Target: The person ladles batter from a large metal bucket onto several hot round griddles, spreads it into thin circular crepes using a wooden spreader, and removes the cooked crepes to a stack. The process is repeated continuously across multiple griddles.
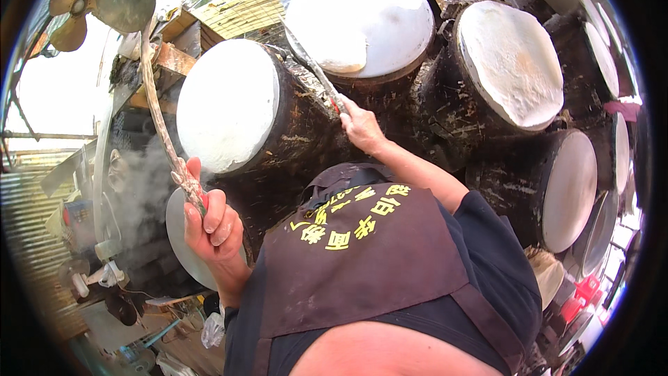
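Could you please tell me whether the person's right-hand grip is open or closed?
Closed: the right hand is curled around the near end of a long, thin stick, whose far end points up and left.

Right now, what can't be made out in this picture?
Head view:
Left stick, lower end: hidden inside the left hand.
Right tool, lower end: hidden inside the right hand.
Lower-left grey disc: partly covered by the left hand.
Steam: blurs whatever is behind it.
Whatever lies directly below: hidden by the dark apron.
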A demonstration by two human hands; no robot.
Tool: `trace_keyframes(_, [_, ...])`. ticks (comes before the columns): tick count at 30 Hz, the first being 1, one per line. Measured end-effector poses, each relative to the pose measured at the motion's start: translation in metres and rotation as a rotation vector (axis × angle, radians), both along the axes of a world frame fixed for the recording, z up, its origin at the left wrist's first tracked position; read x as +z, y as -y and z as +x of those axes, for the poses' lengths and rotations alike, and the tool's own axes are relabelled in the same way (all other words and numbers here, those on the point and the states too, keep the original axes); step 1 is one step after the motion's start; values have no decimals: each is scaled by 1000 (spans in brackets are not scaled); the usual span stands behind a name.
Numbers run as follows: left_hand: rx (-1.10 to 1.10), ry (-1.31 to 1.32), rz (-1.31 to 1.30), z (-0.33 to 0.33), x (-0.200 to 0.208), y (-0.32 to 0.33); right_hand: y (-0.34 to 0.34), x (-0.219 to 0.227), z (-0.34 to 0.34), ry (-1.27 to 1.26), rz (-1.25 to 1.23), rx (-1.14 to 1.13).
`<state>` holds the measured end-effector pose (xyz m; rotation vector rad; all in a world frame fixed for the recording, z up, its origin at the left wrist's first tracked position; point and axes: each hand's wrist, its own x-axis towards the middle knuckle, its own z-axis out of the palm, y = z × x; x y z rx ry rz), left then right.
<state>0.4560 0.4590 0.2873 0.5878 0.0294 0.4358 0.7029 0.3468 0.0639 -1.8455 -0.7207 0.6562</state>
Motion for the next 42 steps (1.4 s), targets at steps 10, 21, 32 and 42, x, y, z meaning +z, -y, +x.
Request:
trace_keyframes(10, [-205,11,-162,-33,-33,-21,117,16,22,-66,-153,-265])
trace_keyframes(21, [-278,-22,-193,-13,-27,8,127,-3,28,360,-93,-75])
trace_keyframes(32, [-223,-43,-261,31,-9,46,158,6,120,342,-117,-187])
trace_keyframes(42, [-199,-73,-201,69,5,56,141,6,187,615,-268,-168])
